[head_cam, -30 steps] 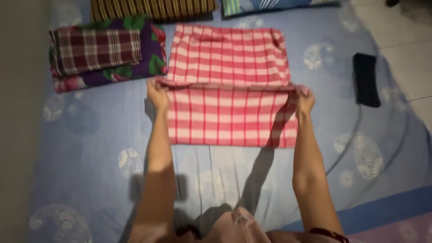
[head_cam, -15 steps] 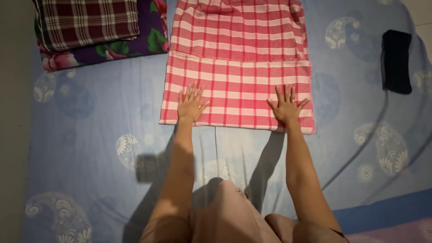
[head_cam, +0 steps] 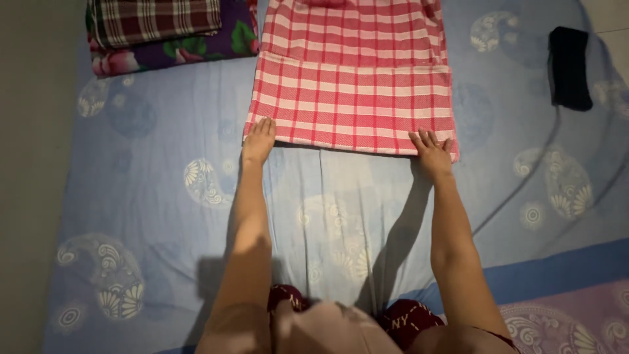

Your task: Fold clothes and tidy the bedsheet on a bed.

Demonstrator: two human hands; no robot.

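Observation:
A red and white checked cloth (head_cam: 354, 78) lies folded flat on a light blue patterned bedsheet (head_cam: 164, 196). My left hand (head_cam: 259, 139) rests at the cloth's near left corner, fingers together and touching its edge. At the near right corner lies my right hand (head_cam: 432, 152), fingers slightly spread on the cloth's near edge. Neither hand visibly pinches the fabric.
A stack of folded cloths, dark red plaid (head_cam: 154, 19) on a purple floral one (head_cam: 216, 42), sits at the top left. A black folded item (head_cam: 569, 65) lies at the right. A grey floor strip (head_cam: 33, 164) runs along the left.
My hands have slid back from the middle of the cloth's lower panel to its near corners. A second ago they held the folded edge up and laid it down.

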